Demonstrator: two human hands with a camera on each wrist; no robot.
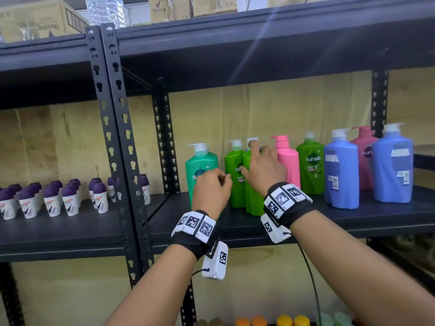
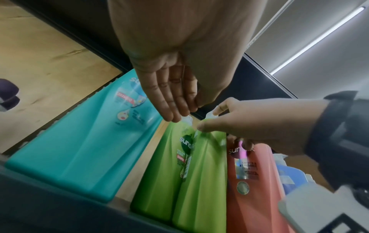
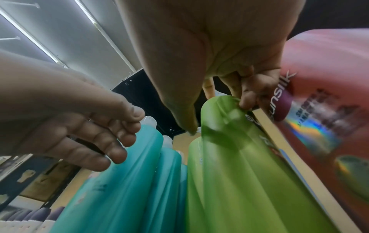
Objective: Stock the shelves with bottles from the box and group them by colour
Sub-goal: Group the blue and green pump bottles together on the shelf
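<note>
Sunsilk pump bottles stand in a row on the dark shelf (image 1: pixel 329 220). My right hand (image 1: pixel 251 158) grips the shoulder of the front green bottle (image 1: pixel 253 198), thumb on its left and fingers on its right beside the pink bottle (image 1: pixel 290 165). The right wrist view shows this grip (image 3: pixel 217 116) on the green bottle (image 3: pixel 239 173). A second green bottle (image 1: pixel 231 184) stands just behind and to the left. My left hand (image 1: pixel 223 178) hovers in front of the teal bottle (image 1: pixel 200 168), fingers relaxed and holding nothing (image 2: pixel 177 113).
Further right stand another green bottle (image 1: pixel 309 165), two blue bottles (image 1: pixel 341 175), and a dark pink one (image 1: pixel 363 156). Several purple-capped roll-ons (image 1: pixel 58 198) fill the left bay beyond the perforated posts (image 1: pixel 117 137). Cardboard boxes (image 1: pixel 35 20) sit on top; orange and yellow caps (image 1: pixel 259 321) show below.
</note>
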